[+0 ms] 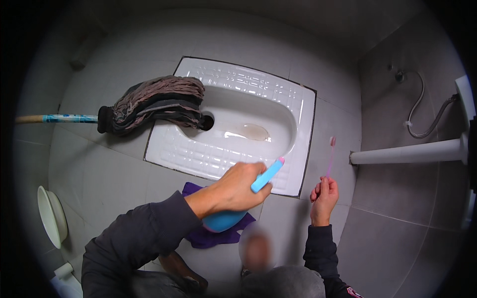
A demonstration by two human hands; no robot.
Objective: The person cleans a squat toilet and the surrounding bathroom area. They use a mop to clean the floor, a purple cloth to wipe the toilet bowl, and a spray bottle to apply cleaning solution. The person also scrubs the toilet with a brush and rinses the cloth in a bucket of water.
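My left hand (233, 186) grips a blue spray bottle (225, 220) by its neck. The bottle's light-blue trigger head (265, 177) has a pink nozzle tip, angled toward the near right corner of a white ceramic squat toilet (175, 149). Beneath the bottle, a purple cloth (199, 238) lies on the floor; whether the two touch is hidden. Between the fingertips of my right hand (325, 197) is the end of a pink toothbrush (330, 160), its bristled head pointing away from me, to the right of the toilet.
A string mop (156, 104) rests across the toilet's left side, its strands partly over the drain hole (207, 121). At the left is a white basin (52, 218). A white pipe (406, 151) and a flexible hose (419, 108) line the tiled right wall.
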